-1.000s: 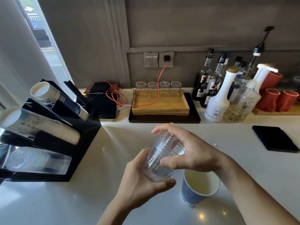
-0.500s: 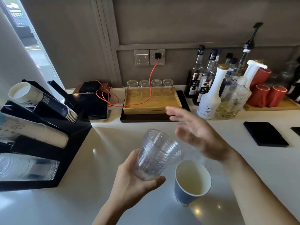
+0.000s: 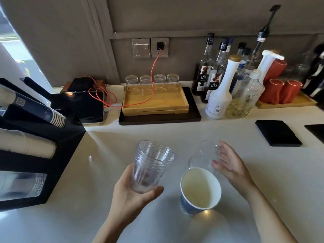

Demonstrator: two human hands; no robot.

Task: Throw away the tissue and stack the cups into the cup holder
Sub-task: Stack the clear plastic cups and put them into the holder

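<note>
Over white counter (image 3: 98,172), right hand (image 3: 228,165) now against another clear cup (image 3: 205,155).

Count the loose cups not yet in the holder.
3: a nested clear cup stack in the left hand, a clear cup by the right hand, and a paper cup on the counter.

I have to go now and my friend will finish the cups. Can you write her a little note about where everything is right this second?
Left hand: grips the stack of clear cups, lifted off the counter.
Right hand: open, fingers at the single clear cup on the counter, no grip yet.
Blue paper cup stands loose, in front of that cup.
Cup holder sits at the left, with clear cups in its bottom slot.
Done: some clear cups nested.
Left: add the single clear cup, slide the stack in, put away the paper cup. No tissue is in view.
</note>
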